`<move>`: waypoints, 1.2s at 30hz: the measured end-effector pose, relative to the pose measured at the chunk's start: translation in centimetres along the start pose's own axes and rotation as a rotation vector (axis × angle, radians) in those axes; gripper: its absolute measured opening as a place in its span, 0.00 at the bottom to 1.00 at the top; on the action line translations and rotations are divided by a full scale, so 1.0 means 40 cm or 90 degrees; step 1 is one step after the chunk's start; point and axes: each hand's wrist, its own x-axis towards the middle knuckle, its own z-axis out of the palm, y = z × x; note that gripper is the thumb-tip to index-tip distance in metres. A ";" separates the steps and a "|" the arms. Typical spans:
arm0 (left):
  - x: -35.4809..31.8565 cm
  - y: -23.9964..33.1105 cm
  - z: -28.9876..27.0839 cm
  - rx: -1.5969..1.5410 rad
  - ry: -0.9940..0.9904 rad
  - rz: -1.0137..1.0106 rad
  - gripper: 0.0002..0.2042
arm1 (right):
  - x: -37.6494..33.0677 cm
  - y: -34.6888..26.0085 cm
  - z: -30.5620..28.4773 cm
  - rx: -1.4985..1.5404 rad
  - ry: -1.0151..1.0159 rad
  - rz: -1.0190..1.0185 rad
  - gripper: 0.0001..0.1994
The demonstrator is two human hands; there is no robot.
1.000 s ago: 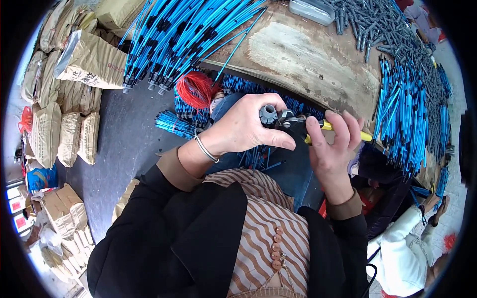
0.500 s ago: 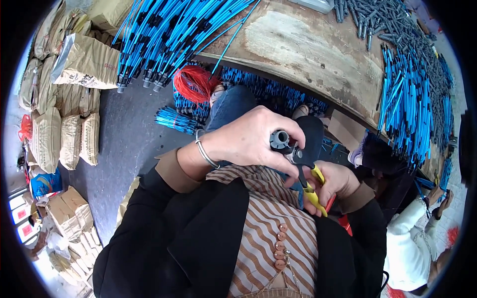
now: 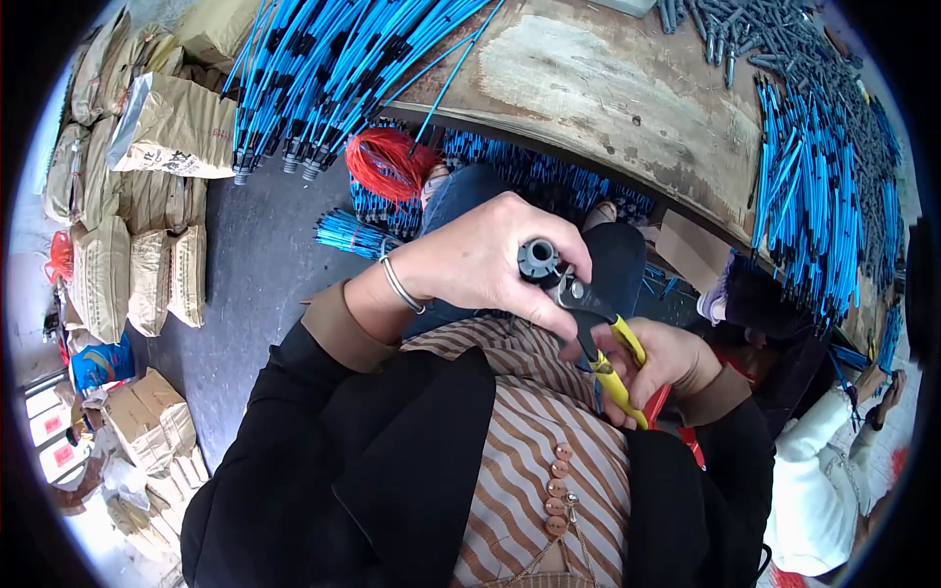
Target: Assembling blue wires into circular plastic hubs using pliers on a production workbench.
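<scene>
In my left hand [image 3: 495, 260] is a dark grey, round plastic fitting [image 3: 538, 259] with a hollow centre and notched rim, its open end turned up. The fingers curl around it, hiding its lower part. Yellow-handled pliers [image 3: 618, 384] are gripped in my right hand [image 3: 668, 361]. Their metal head [image 3: 569, 291] lies right beside the fitting, between my left thumb and fingers. Whether the jaws bite on anything is hidden. Something red [image 3: 659, 404] shows under my right palm.
Ahead stands a wooden table [image 3: 578, 73] with blue rods [image 3: 353, 69] at its left, more blue rods [image 3: 809, 206] at its right and grey plastic parts [image 3: 755, 39] behind. A red strand bundle [image 3: 387, 165] hangs near my knee. Sacks [image 3: 103, 274] line the left; another person [image 3: 814, 480] sits right.
The fitting has shifted slightly left and up along with my left hand. The pliers stay in my right hand, their head still beside the fitting. The whole view has turned a little.
</scene>
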 end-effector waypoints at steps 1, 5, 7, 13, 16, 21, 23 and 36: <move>0.003 0.000 -0.001 -0.008 -0.015 -0.016 0.22 | 0.006 0.000 0.000 0.107 -0.067 0.005 0.35; -0.004 -0.008 0.024 0.041 0.110 -0.014 0.22 | -0.030 -0.080 0.052 -0.228 0.167 -0.041 0.33; -0.004 -0.010 0.028 0.051 0.145 -0.015 0.22 | -0.050 -0.093 0.066 -0.311 0.199 -0.016 0.34; -0.003 -0.015 0.008 0.015 0.023 0.045 0.18 | -0.045 -0.022 0.018 -0.318 0.144 0.034 0.36; 0.006 -0.006 0.021 -0.002 -0.014 0.070 0.16 | -0.008 0.077 -0.058 0.119 -0.168 0.028 0.36; -0.009 0.006 0.028 0.030 0.122 -0.018 0.15 | -0.043 -0.055 0.031 -0.495 0.279 -0.131 0.37; -0.005 0.005 0.034 0.032 0.121 -0.016 0.15 | -0.046 -0.054 0.056 -0.592 0.317 -0.144 0.36; -0.008 -0.006 0.026 0.026 0.126 -0.010 0.11 | 0.023 0.026 0.032 -0.799 0.521 -0.344 0.23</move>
